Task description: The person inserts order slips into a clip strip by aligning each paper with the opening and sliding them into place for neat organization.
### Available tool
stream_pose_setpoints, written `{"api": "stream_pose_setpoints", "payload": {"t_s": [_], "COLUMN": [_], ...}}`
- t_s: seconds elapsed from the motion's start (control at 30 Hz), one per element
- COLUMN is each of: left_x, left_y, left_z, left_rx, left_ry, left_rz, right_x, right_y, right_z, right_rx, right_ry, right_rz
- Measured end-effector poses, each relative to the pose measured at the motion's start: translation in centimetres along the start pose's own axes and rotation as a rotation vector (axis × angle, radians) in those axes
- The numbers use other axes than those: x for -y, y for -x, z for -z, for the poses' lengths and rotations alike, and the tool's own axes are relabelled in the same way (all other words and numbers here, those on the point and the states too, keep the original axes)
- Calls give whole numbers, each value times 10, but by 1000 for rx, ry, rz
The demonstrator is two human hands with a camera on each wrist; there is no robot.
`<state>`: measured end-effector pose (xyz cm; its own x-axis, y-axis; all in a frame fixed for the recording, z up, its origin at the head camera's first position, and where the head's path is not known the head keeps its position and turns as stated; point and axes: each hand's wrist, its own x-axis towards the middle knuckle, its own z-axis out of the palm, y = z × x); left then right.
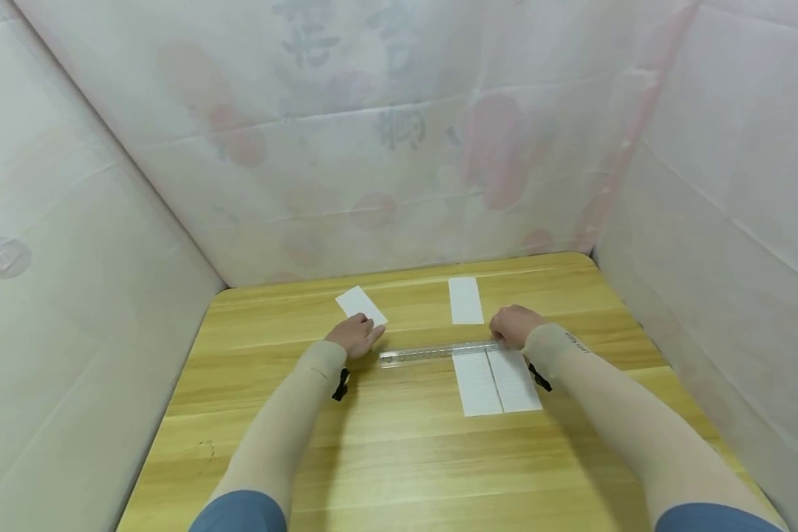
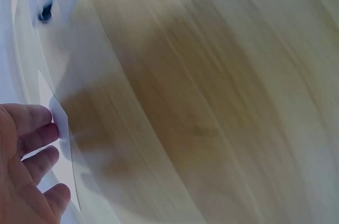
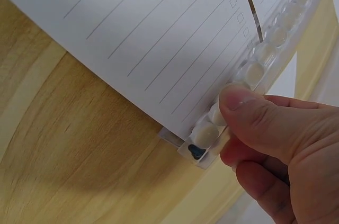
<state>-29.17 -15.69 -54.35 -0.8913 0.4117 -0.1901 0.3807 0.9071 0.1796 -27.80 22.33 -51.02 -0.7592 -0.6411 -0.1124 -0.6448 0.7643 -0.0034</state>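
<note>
- Transparent strip: pinched by my curled right hand; slippage could skew the sheets.
- Loose paper: pinched by my curled left hand; tugging could crease it.

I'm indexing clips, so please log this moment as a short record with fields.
left hand: holds the near end of the left loose sheet
right hand: pinches the clear strip near its right end, thumb on top
strip position: along the far ends of the paired sheets, reaching left past them
paired sheets: lined, side by side, narrow gap between
other sheet: flat, beyond the strip
surface: wood-grain table
uncertain: whether the strip is fastened to the paired sheets
</note>
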Motion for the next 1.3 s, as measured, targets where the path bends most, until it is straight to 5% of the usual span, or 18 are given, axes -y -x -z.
{"api": "stream_pose_setpoints", "payload": {"t_s": [0.37,0.73,1.3], "left_x": [11,14,22], "left_y": [33,45,57], "left_z": [6,7,15], "left_rx": [23,-9,-7], "left_ry": [110,120,114], "left_rz": [70,76,101], "right_x": [-4,-17,-1], "right_y": [10,5,-3], "right_z": [3,0,9], "right_rx": [-1,-47,-30], "right_ry": [-21,-5,-18], "right_rz": [2,10,0]}}
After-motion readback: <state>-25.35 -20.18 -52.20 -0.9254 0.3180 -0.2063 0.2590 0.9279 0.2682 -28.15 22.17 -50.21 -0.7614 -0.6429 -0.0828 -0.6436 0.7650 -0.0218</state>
